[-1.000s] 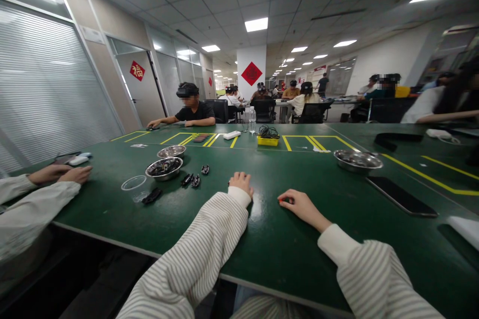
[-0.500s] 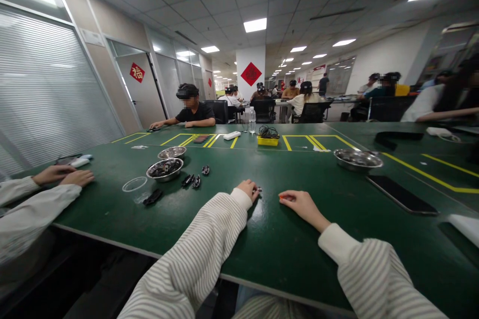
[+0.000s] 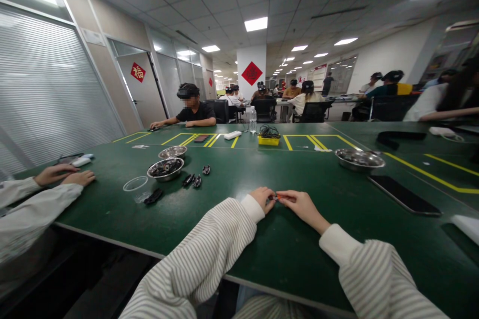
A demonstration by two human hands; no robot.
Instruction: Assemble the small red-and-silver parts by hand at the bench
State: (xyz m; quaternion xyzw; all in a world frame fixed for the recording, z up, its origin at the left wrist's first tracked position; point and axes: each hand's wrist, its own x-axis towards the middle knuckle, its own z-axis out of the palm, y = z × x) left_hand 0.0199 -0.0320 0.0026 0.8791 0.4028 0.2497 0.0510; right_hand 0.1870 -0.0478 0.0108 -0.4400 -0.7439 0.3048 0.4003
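My left hand [image 3: 262,199] is closed on a small dark, shiny piece [image 3: 275,199] low over the green table. Facing it from the right, my right hand [image 3: 299,204] pinches a small orange piece [image 3: 279,197]. The fingertips of both hands meet, and the two pieces are together there. Whether they are joined is too small to tell. Left of my hands, several black parts [image 3: 196,180] lie loose beside a steel bowl [image 3: 165,169] filled with dark parts.
A clear plastic cup [image 3: 136,190] and a black piece [image 3: 153,196] lie left. A second bowl [image 3: 172,152] stands behind. To the right are another steel bowl [image 3: 359,160] and a phone [image 3: 404,195]. A co-worker's hands [image 3: 67,175] rest at the far left.
My left hand has moved right with its small piece, up to the orange piece in my right hand. My right hand has stayed almost in place.
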